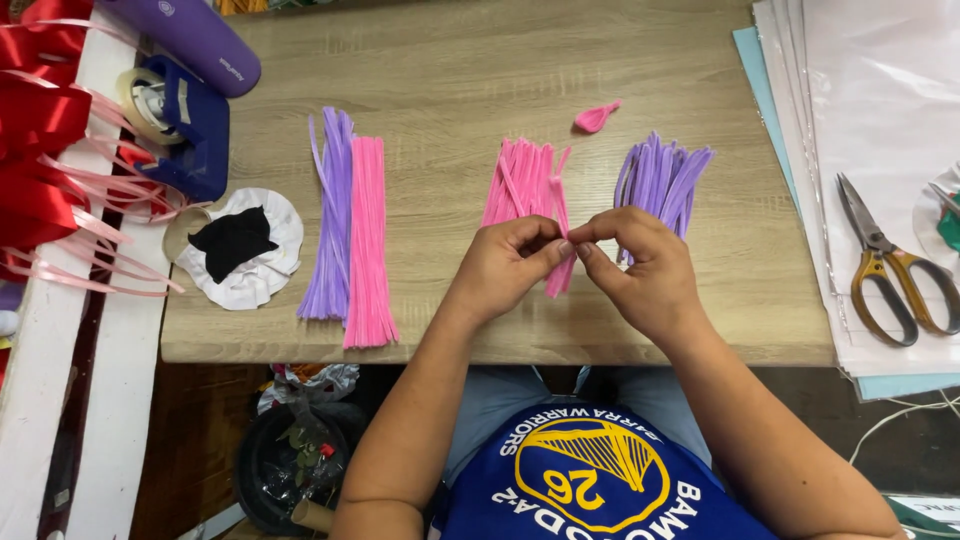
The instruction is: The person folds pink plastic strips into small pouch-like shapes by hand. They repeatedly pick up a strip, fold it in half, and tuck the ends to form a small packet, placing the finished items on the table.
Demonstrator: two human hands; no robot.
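My left hand point(510, 265) and my right hand point(640, 265) meet over the wooden table point(450, 60), fingertips pinched together on a short pink pipe cleaner point(560, 275) that hangs down between them. Just behind the hands lie a bundle of short pink pipe cleaners point(520, 180) and a bundle of short purple ones point(660, 180). A small pink balloon point(595, 117) lies farther back.
Long purple pipe cleaners point(330, 220) and long pink ones point(368, 240) lie side by side at left. A white fabric disc with a black piece point(240, 245), a blue tape dispenser point(185, 125), red ribbon point(40, 130) stand farther left. Scissors point(885, 265) rest on clear sheets at right.
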